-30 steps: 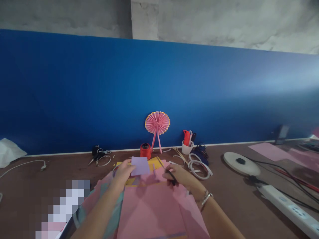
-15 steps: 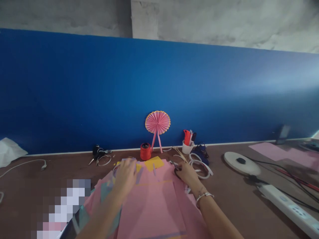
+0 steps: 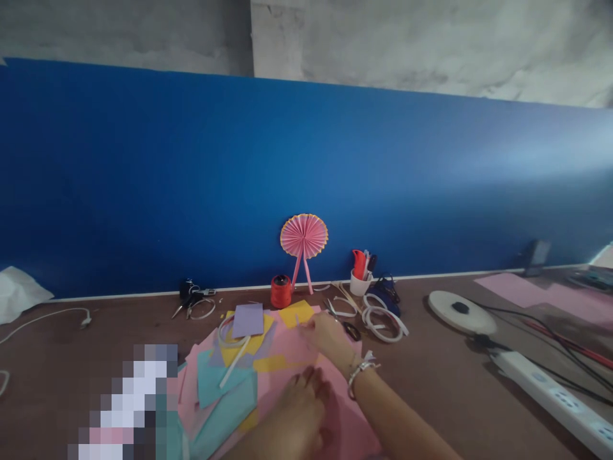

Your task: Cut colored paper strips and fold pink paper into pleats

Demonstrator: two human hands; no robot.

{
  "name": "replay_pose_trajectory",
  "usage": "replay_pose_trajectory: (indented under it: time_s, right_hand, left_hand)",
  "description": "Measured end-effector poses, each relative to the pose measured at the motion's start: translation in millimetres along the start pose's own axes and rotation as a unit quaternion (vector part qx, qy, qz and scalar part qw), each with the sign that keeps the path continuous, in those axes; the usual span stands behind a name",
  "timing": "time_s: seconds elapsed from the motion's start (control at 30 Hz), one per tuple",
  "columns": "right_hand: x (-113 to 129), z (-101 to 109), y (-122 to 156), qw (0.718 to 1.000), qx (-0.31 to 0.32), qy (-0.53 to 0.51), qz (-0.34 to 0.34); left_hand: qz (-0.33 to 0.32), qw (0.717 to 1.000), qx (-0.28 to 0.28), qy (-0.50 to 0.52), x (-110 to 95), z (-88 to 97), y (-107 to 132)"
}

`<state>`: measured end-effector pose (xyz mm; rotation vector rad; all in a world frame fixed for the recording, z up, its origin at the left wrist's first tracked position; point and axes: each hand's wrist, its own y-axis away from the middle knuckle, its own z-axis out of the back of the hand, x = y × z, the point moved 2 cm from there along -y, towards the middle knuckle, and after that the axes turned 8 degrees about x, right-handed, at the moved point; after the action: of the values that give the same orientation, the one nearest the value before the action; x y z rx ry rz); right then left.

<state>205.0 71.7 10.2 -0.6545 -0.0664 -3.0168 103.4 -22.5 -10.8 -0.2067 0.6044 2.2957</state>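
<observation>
My right hand (image 3: 325, 337) reaches over the pile of pink paper (image 3: 352, 409), its thumb and fingertips brought together low near a yellow paper piece (image 3: 295, 314). Whatever is between those fingertips is too small to make out. Closer to me, my left hand (image 3: 301, 409) rests over the pink paper, its fingers bent downward and partly hidden. Scissors (image 3: 352, 330) lie at the pile's right edge, beside my right hand. Left of both hands are a purple paper square (image 3: 248, 320), teal sheets (image 3: 230, 402) and a thin white strip (image 3: 235, 361).
A pink pleated paper fan (image 3: 304, 236) stands against the blue partition (image 3: 191, 179). Nearby are a red thread spool (image 3: 280, 292), a white cup of pens (image 3: 361, 283) and coiled white strips (image 3: 383, 324). At right lie a round white device (image 3: 445, 313) and a power strip (image 3: 550, 390).
My right hand has let go of the scissors and moved left. My left hand has come back toward me and right. The top pink sheet has left its place, baring yellow and teal pieces.
</observation>
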Motion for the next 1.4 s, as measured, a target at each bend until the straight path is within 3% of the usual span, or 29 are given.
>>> replay_pose_trajectory:
  time_s: [0.2,0.3,0.37,0.47,0.53,0.57,0.67,0.77,0.97,1.2,1.3,1.4]
  right_hand:
    - [16.7,-14.3,-11.7,1.000,0.005,-0.006,-0.014]
    - [14.1,-13.5,-11.6,0.999,0.034,-0.036,-0.003]
    - [12.9,-7.6,-7.3,0.996,0.056,-0.060,0.021]
    - [13.0,7.2,3.8,0.989,0.084,-0.099,0.077]
    - [14.0,16.5,11.8,0.980,0.106,-0.120,0.116]
    - [14.7,19.8,15.2,0.975,0.120,-0.130,0.134]
    - [18.1,22.6,21.8,0.953,0.167,-0.178,0.178]
    - [22.7,16.2,24.2,0.934,0.196,-0.232,0.188]
    - [32.4,-12.2,30.4,0.919,0.188,-0.314,0.149]
    - [35.0,-37.9,36.6,0.929,0.127,-0.318,0.144]
    - [32.9,-42.9,39.6,0.932,0.093,-0.331,0.117]
    - [33.0,-44.6,45.0,0.952,0.069,-0.273,0.116]
  left_hand:
    - [-0.028,1.000,0.000,0.003,-1.0,6.2,6.0]
    - [-0.052,0.996,-0.056,0.035,0.5,26.7,22.8]
    - [-0.002,0.994,-0.081,0.079,11.8,44.6,32.4]
    - [0.132,0.955,-0.213,0.161,43.5,72.6,43.4]
    - [0.161,0.915,-0.315,0.193,64.3,84.4,48.1]
    - [0.157,0.906,-0.328,0.217,72.9,86.2,48.8]
    - [0.131,0.916,-0.277,0.260,87.4,81.2,47.5]
    - [0.135,0.927,-0.253,0.243,88.5,73.8,49.5]
    - [0.167,0.904,-0.318,0.233,82.7,60.0,63.3]
    - [0.178,0.883,-0.369,0.230,85.4,30.4,69.4]
    - [0.182,0.888,-0.362,0.220,86.6,25.4,69.5]
    - [0.200,0.895,-0.336,0.215,87.2,23.3,69.1]
